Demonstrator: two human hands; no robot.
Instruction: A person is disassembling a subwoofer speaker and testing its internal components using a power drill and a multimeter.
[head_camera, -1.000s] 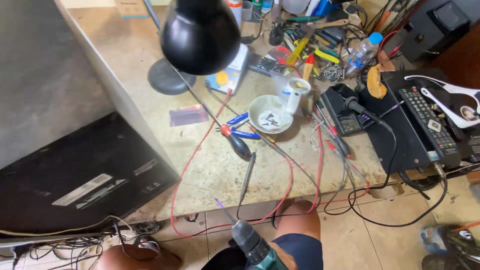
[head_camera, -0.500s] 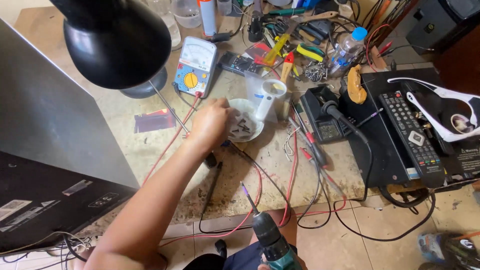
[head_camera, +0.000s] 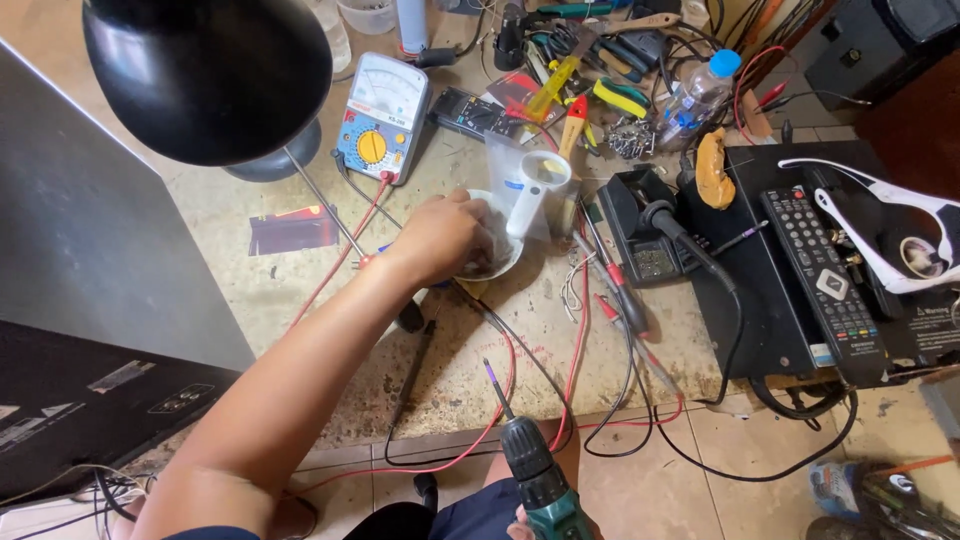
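Taking the small white bowl (head_camera: 497, 262) as the landmark, the scene is reading like this from left to right. Far to the bowl's left, a dark flat panel (head_camera: 90, 290) is lying across the bench, and a black lamp shade (head_camera: 208, 75) is hanging above and to the left of the bowl. Just beyond the bowl on that side, an analogue multimeter (head_camera: 383, 115) is resting with its red lead (head_camera: 340, 262) trailing toward the bowl. The left hand (head_camera: 440, 238) is reaching into the bowl, fingers curled down inside it; whether they are pinching anything is hidden, so the pick is judged to be under way rather than finished. Nearer the person than the bowl, the right hand (head_camera: 522, 518) is gripping a green cordless screwdriver (head_camera: 535, 470), its bit pointing up toward the bowl and touching nothing, so any driving appears not yet begun. Right of the bowl, a soldering iron stand (head_camera: 650, 235) and a remote control (head_camera: 820, 270) are sitting idle.
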